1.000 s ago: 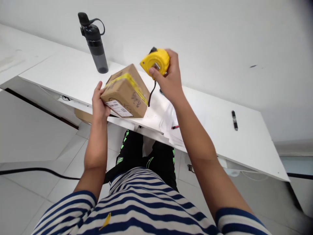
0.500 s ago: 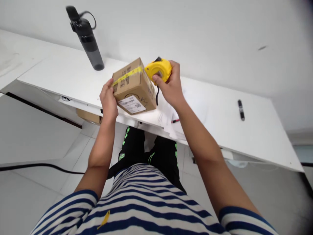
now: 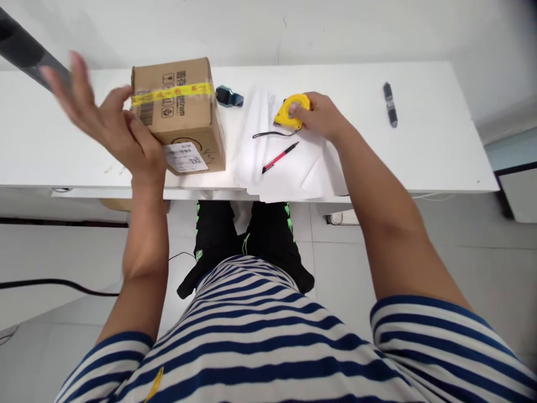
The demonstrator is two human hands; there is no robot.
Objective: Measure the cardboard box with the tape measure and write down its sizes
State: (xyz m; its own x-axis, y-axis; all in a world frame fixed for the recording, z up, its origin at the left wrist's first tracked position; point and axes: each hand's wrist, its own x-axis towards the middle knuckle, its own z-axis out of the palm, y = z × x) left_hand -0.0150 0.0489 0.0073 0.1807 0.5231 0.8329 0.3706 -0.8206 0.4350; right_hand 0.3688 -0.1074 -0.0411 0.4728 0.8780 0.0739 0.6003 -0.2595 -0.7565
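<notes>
Tape measure (image 3: 288,110) gripped in right hand (image 3: 321,116) atop papers (image 3: 312,163); left hand (image 3: 107,123) spread wide beside box (image 3: 184,120).

One cam only, worn on the person's head; it looked fwd and steeply down. It faced the white bench (image 3: 428,140) square-on, w/ the wall (image 3: 335,28) behind at top of frame. Close range: striped shirt (image 3: 260,347) filled the bottom, left hand (image 3: 109,123) and right hand (image 3: 321,115) sat mid-frame over the bench, floor tiles (image 3: 335,246) showed below its near edge.
</notes>
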